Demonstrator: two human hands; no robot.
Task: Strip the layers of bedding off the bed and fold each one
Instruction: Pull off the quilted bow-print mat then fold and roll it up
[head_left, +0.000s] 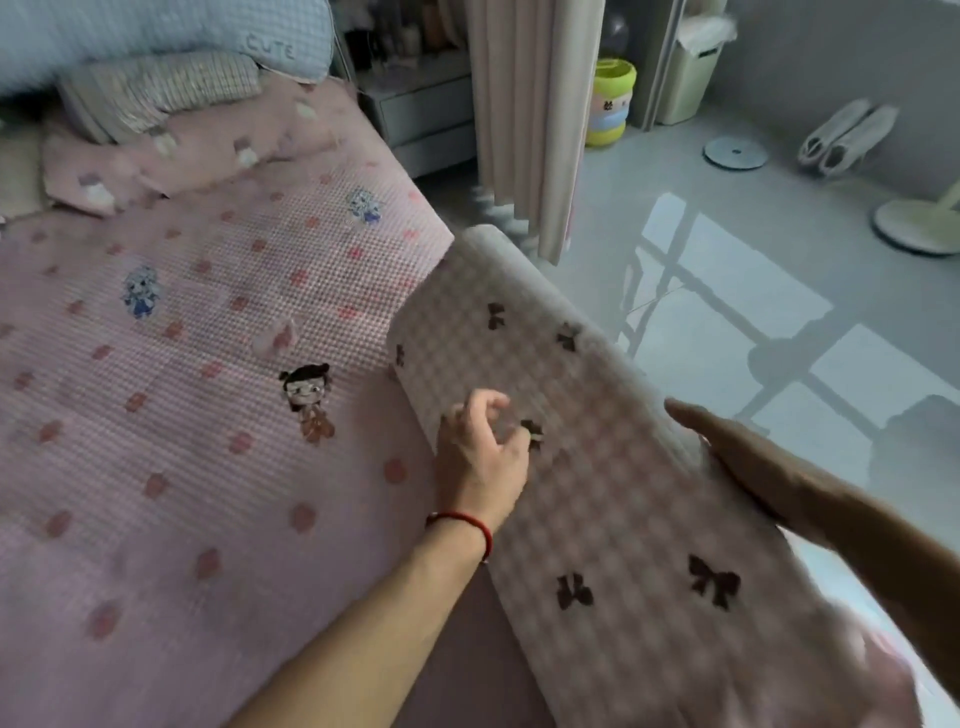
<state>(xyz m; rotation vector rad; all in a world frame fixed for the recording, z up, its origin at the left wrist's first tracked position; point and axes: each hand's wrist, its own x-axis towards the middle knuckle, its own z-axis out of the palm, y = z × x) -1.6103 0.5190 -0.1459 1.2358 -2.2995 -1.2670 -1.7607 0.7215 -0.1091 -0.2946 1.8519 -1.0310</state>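
My left hand (480, 447) rests curled on the folded checked blanket (597, 467); my right hand (737, 457) lies flat along its right edge.

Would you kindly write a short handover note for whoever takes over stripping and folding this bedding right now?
Left hand: fingers curled, pinching the top of the folded pink checked blanket with dark bows.
Right hand: flat and open against that blanket's right edge.
The blanket lies along the bed's right side.
Done: this layer looks folded narrow.
Left: the pink waffle sheet with cartoon figures is still spread on the bed; pink pillow at its head.
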